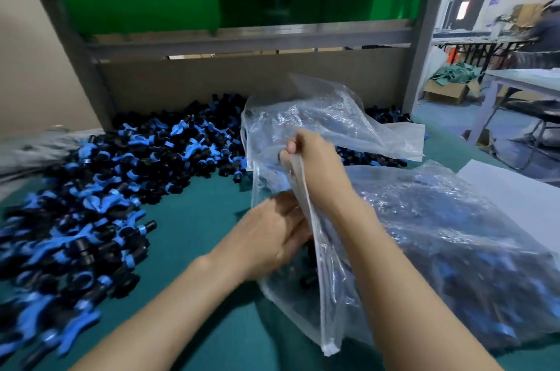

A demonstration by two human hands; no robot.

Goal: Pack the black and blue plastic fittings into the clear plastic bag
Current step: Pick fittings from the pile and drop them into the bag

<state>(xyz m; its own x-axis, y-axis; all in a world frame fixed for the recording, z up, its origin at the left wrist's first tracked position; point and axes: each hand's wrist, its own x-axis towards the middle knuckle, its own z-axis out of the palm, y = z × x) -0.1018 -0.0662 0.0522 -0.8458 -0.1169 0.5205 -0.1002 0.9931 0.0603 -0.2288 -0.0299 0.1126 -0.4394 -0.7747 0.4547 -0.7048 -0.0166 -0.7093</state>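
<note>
Clear, crinkled film is bunched in your right hand [315, 164], whose thumb and curled fingers pinch the rim of the clear plastic bag [439, 234] and lift it, so the mouth stands as a tall slit facing left. Your left hand [269, 237] is just below and to the left of that grip, its fingers pushed past the rim into the opening. The film hides the fingertips, so I cannot tell whether they hold anything. The bag's long axis runs from this mouth away to your right, where its body lies slumped on the table with dark pieces showing through it. What matters for the next reach is that the loose black and blue plastic fittings [100, 188] lie on the opposite side, heaped to the left and behind the mouth. Your left hand is much the nearer one to them, and the opening already faces them. Between hand and heap you have a bare strip of teal cloth tabletop [194, 219] for scooping. The heap banks up against a brown cardboard wall [242, 79] at the back. A flat white sheet [509, 188] lies beyond the bag on the right.
</note>
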